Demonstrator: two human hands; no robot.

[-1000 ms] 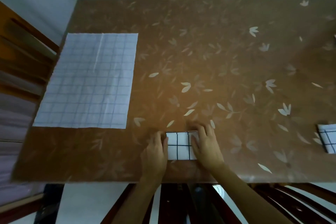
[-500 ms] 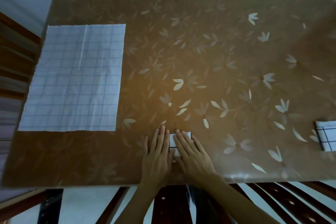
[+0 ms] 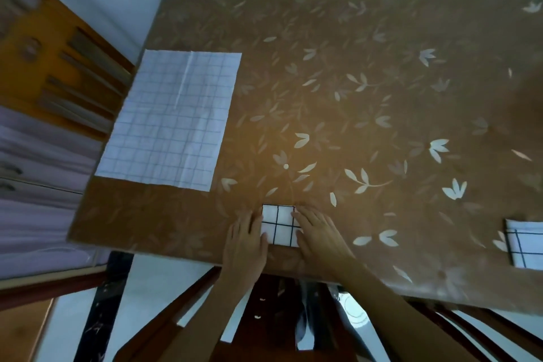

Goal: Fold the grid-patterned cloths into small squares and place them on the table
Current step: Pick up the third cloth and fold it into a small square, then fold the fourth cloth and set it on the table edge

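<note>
A small folded grid-patterned cloth (image 3: 279,225) lies near the front edge of the brown floral table (image 3: 352,97). My left hand (image 3: 245,239) lies flat at its left edge, fingers straight. My right hand (image 3: 318,233) rests flat on its right edge with straight fingers, covering part of it. A large unfolded grid cloth (image 3: 170,117) is spread flat at the table's left side. Another folded grid cloth (image 3: 526,244) lies at the right, cut off by the frame edge.
A wooden chair (image 3: 67,73) stands left of the table. Dark wooden chair slats (image 3: 264,317) show below the front edge. A pale wall runs along the table's far side.
Both hands covered the small folded cloth half a second ago. They have slid apart to its left and right edges, baring its middle. The camera view has shifted.
</note>
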